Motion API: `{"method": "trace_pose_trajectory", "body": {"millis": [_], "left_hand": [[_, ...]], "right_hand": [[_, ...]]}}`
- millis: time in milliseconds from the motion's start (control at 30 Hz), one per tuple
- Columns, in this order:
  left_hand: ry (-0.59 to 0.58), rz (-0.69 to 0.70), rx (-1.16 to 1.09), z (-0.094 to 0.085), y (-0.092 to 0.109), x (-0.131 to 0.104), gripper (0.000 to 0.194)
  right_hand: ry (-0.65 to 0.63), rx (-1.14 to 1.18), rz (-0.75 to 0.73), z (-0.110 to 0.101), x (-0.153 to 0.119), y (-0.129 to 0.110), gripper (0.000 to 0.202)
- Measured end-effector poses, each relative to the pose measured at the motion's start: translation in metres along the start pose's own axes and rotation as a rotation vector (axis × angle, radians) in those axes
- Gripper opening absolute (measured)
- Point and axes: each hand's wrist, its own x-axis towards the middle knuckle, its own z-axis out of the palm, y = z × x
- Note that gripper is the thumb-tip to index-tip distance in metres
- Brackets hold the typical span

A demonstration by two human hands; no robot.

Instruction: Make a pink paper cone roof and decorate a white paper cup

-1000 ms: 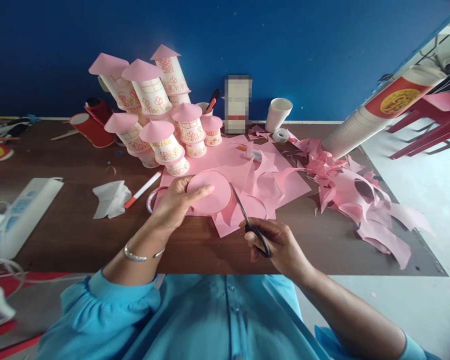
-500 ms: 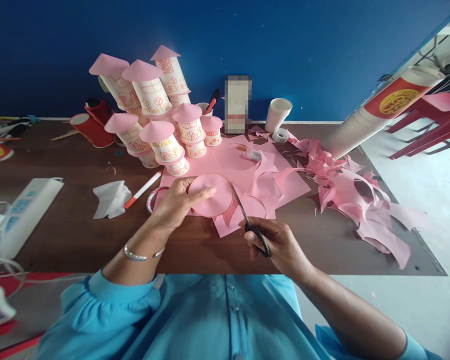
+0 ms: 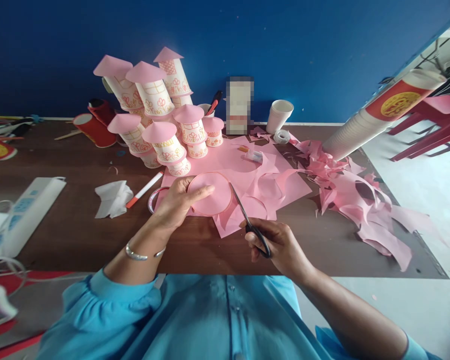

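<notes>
Between the thumb and fingers of my left hand (image 3: 178, 202) is a round pink paper disc (image 3: 215, 200), its flat face turned up toward me. My right hand (image 3: 275, 240) grips black-handled scissors (image 3: 241, 202), whose blade tips meet the disc's right edge. Beneath the disc lie pink paper sheets (image 3: 285, 182) with circles drawn or cut in them. Just left of my left hand, a roll of tape (image 3: 155, 200) lies partly hidden. Behind it stands a cluster of decorated paper-cup towers (image 3: 167, 150) with pink cone roofs.
Pink paper scraps (image 3: 360, 200) pile up at the right, below a long leaning stack of paper cups (image 3: 363, 120). A white cup (image 3: 279, 116) stands near the blue wall. On the left are a marker (image 3: 144, 190), crumpled tissue (image 3: 114, 198) and a power strip (image 3: 32, 217).
The whole view has shifted very slightly. Both hands keep their holds, with the disc and scissors in nearly the same place.
</notes>
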Motion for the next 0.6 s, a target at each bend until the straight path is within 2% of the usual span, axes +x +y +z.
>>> {"method": "trace_pose_trajectory", "body": {"millis": [200, 600], "left_hand": [[-0.02, -0.081, -0.017, -0.0014, 0.0003, -0.0002, 0.024], [-0.07, -0.03, -0.059, -0.002, -0.0002, 0.0003, 0.019]], "right_hand": [[-0.004, -0.014, 0.013, 0.0005, 0.0014, -0.0045, 0.052], [-0.008, 0.005, 0.002, -0.0008, 0.0043, 0.0017, 0.05]]}}
